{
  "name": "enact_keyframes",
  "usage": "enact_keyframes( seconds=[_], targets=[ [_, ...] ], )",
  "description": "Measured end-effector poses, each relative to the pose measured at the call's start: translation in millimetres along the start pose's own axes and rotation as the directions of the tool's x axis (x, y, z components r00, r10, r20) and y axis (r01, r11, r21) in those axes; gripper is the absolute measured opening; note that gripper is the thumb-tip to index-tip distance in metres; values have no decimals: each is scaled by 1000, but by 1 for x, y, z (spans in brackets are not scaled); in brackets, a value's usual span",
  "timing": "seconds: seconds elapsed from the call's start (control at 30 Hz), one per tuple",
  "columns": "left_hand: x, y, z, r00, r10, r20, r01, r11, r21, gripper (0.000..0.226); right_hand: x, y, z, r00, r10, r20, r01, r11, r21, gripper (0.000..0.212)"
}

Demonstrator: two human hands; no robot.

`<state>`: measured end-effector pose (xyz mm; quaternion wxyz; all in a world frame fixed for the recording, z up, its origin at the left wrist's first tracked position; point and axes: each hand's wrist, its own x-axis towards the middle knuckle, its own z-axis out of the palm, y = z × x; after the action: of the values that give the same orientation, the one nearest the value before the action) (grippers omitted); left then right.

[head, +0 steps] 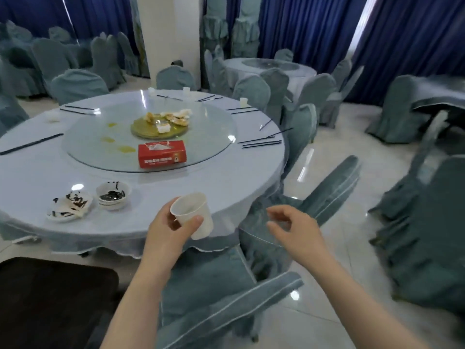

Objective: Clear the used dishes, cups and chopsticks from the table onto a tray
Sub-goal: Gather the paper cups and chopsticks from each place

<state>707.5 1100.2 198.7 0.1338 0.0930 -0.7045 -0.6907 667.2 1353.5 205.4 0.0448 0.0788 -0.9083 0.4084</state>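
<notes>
My left hand (171, 230) grips a white paper cup (193, 212), tilted, just over the near edge of the round table (221, 187). My right hand (292, 227) hovers to the right of the cup with loosely curled fingers, holding nothing. On the table's near left stand stacked dirty bowls (113, 195) and a soiled plate (69, 206). Several pairs of dark chopsticks (260, 143) lie around the rim, and small white cups (243, 102) stand at the far side. A dark tray (55, 298) sits at the lower left.
A glass turntable (214, 137) carries a red tissue box (162, 154) and a plate of food scraps (161, 124). Covered chairs (327, 192) crowd the near and right sides of the table. More covered tables and chairs fill the room, with blue curtains behind.
</notes>
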Motion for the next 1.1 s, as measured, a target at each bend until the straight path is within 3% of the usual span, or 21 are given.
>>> enact_keyframes(
  seconds=[0.23,0.37,0.6,0.77,1.1],
  targets=[
    [-13,2,156,988,-20,150,18,1000,11,40,-13,114,-112,988,143,-60,-147,987,-58,27],
    [2,-2,219,988,-36,148,29,998,53,37,9,166,-149,979,187,-84,-189,982,-14,26],
    [83,-21,352,998,-5,61,3,999,42,39,128,242,-210,989,137,-49,-138,990,-31,33],
    [154,-22,459,998,-26,60,29,999,-46,36,208,288,-275,994,103,-47,-107,990,-93,37],
    [270,-4,660,994,-10,106,7,1000,28,42,357,423,-401,991,109,-74,-110,994,-13,37]
  ],
)
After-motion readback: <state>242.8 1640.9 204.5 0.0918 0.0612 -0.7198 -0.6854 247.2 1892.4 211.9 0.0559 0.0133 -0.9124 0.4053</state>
